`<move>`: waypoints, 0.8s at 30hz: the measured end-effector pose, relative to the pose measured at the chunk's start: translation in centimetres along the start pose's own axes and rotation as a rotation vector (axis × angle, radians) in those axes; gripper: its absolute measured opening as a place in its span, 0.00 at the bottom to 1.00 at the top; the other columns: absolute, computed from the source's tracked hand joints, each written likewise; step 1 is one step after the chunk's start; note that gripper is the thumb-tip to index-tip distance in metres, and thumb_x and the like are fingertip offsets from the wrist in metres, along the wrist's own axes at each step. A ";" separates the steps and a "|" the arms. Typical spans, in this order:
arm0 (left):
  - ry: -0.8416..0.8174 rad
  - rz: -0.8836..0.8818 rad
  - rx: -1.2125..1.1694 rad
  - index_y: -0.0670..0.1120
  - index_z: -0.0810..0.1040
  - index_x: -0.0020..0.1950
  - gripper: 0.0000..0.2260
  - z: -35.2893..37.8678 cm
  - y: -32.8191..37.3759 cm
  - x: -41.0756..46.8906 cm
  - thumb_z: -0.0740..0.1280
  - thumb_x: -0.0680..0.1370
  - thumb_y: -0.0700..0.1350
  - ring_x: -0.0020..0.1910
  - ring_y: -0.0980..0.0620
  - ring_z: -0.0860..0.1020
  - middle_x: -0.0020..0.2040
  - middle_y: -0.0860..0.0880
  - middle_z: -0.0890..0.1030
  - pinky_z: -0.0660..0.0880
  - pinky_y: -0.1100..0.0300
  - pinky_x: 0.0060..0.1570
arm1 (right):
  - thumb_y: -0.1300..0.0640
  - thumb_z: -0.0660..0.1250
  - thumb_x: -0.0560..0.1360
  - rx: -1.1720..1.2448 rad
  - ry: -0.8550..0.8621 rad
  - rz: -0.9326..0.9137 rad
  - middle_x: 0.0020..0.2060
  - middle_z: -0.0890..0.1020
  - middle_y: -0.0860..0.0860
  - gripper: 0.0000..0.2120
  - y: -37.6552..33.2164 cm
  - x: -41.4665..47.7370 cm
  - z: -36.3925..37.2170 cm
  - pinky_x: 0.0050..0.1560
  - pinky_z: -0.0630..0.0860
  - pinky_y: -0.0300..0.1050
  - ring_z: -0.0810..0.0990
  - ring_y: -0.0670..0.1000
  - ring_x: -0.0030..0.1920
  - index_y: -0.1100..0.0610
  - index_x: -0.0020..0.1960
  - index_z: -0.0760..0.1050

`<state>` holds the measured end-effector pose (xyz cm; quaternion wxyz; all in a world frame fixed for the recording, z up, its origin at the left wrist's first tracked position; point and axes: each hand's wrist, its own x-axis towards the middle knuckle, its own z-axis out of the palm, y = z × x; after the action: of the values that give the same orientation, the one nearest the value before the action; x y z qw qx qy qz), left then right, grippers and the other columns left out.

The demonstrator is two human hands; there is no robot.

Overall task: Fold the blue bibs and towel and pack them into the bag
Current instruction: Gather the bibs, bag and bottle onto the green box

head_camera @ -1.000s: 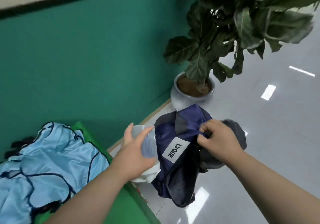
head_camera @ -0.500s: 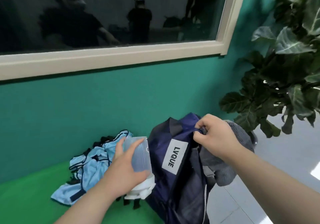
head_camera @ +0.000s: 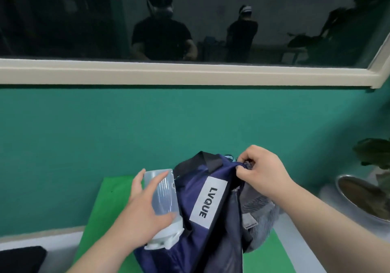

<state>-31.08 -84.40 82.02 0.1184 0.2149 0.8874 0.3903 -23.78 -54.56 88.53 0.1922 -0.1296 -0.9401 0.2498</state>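
A navy bag [head_camera: 213, 226] with a white LVQUE label hangs upright over the green mat [head_camera: 109, 205]. My right hand [head_camera: 263, 171] pinches the bag's top edge at the right and holds it up. A grey towel [head_camera: 257, 211] shows at the bag's right side, partly inside it. A small light blue bit of cloth peeks out at the bag's top. My left hand [head_camera: 145, 211] grips a clear plastic bottle [head_camera: 163, 192] with a white cap, held upside down right beside the bag's left side. The blue bibs are out of view.
A teal wall with a dark window stands right behind the mat; the glass reflects two people. A potted plant in a silver pot [head_camera: 358, 196] stands on the floor at the right. A black object [head_camera: 21, 258] lies at the lower left.
The camera has swung up and left, so the heap of blue bibs has left the picture. Both hands keep their grips on the bottle and the bag's edge.
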 end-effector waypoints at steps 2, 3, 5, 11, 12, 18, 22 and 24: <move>0.038 -0.059 -0.021 0.82 0.54 0.64 0.42 -1.8 -2.8 -1.6 0.77 0.68 0.50 0.26 0.55 0.76 0.75 0.66 0.38 0.74 0.68 0.33 | 0.57 0.73 0.66 0.015 -0.033 -0.065 0.37 0.78 0.42 0.08 -3.0 1.0 2.3 0.41 0.71 0.40 0.76 0.40 0.40 0.46 0.37 0.75; 0.055 -0.091 -0.027 0.82 0.54 0.64 0.42 -2.5 -4.1 -2.3 0.77 0.68 0.49 0.27 0.55 0.76 0.76 0.65 0.39 0.74 0.68 0.34 | 0.57 0.73 0.67 0.025 -0.049 -0.097 0.37 0.78 0.42 0.08 -4.4 1.7 3.5 0.41 0.70 0.39 0.75 0.40 0.40 0.46 0.37 0.75; 0.091 -0.149 -0.033 0.81 0.54 0.66 0.42 -4.0 -6.5 -3.6 0.76 0.68 0.49 0.28 0.55 0.76 0.76 0.65 0.39 0.76 0.64 0.40 | 0.57 0.72 0.67 0.034 -0.082 -0.156 0.38 0.78 0.41 0.09 -7.1 3.1 5.8 0.41 0.68 0.38 0.75 0.40 0.40 0.46 0.37 0.75; 0.208 -0.245 -0.080 0.82 0.55 0.66 0.43 -7.1 -12.5 -5.5 0.76 0.66 0.50 0.44 0.56 0.81 0.77 0.63 0.40 0.76 0.55 0.54 | 0.55 0.70 0.69 -0.008 -0.159 -0.297 0.39 0.75 0.41 0.10 -14.5 8.6 13.2 0.46 0.71 0.43 0.75 0.46 0.44 0.43 0.37 0.72; 0.222 -0.249 -0.087 0.83 0.54 0.64 0.43 -7.5 -13.4 -5.4 0.76 0.66 0.50 0.53 0.49 0.81 0.77 0.63 0.40 0.76 0.54 0.56 | 0.54 0.70 0.70 -0.017 -0.161 -0.314 0.40 0.75 0.42 0.09 -15.5 9.6 14.5 0.47 0.72 0.44 0.75 0.46 0.44 0.43 0.37 0.73; 0.293 -0.292 -0.141 0.85 0.54 0.59 0.40 -8.3 -17.5 -3.8 0.74 0.67 0.50 0.70 0.51 0.67 0.76 0.64 0.40 0.70 0.58 0.60 | 0.52 0.67 0.72 -0.125 -0.202 -0.327 0.46 0.77 0.45 0.02 -18.7 15.8 23.2 0.46 0.74 0.47 0.77 0.53 0.45 0.49 0.43 0.78; 0.310 -0.360 -0.152 0.84 0.55 0.62 0.40 -7.1 -20.4 -2.5 0.72 0.63 0.52 0.71 0.48 0.68 0.74 0.65 0.43 0.71 0.53 0.64 | 0.52 0.66 0.73 -0.186 -0.289 -0.243 0.46 0.76 0.48 0.04 -17.0 17.5 30.1 0.45 0.73 0.46 0.77 0.55 0.46 0.51 0.44 0.78; 0.306 -0.376 -0.153 0.81 0.56 0.64 0.40 -6.2 -21.5 -2.2 0.72 0.63 0.51 0.68 0.50 0.71 0.71 0.67 0.44 0.73 0.55 0.62 | 0.52 0.67 0.73 -0.176 -0.338 -0.178 0.49 0.77 0.50 0.04 -15.6 17.6 33.2 0.46 0.73 0.46 0.77 0.56 0.47 0.52 0.45 0.78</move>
<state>-37.71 -102.38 70.27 0.0692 -0.0253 0.8872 0.4554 -55.96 -75.65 75.26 0.0409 -0.0183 -0.9849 0.1671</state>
